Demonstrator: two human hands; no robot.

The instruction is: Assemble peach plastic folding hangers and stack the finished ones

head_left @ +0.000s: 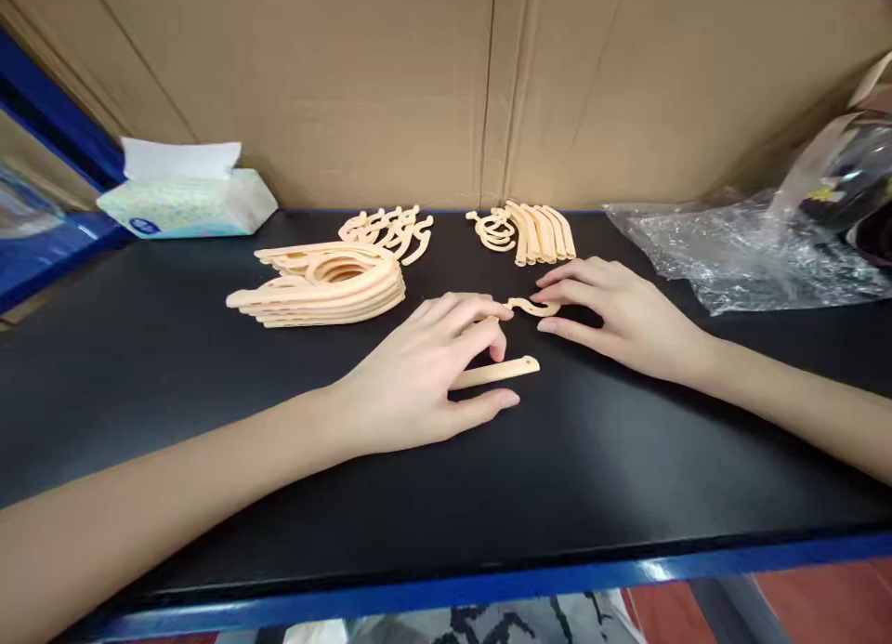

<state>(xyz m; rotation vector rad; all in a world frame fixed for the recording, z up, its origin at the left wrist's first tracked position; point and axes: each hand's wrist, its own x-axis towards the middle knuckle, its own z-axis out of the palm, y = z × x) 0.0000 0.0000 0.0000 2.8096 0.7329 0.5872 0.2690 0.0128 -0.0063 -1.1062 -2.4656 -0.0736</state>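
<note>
My left hand (439,374) lies palm down over a beige plastic hanger arm (498,373), its fingers curled and its thumb beside the piece. One end with a small hole sticks out to the right; the rest is hidden under the hand. A beige hanger hook (535,307) lies between the two hands. My right hand (613,314) has its thumb and fingertips closed around the hook's curved end. The hook's other end meets the left fingertips, where a bit of beige plastic shows; whether they are joined is hidden.
A stack of beige folding hangers (327,286) stands left of the hands. Behind are loose hooks (390,230), more hooks (493,230) and a row of hanger arms (542,233). A tissue pack (188,203) sits back left, clear plastic bags (753,244) right. Cardboard (390,86) walls the back.
</note>
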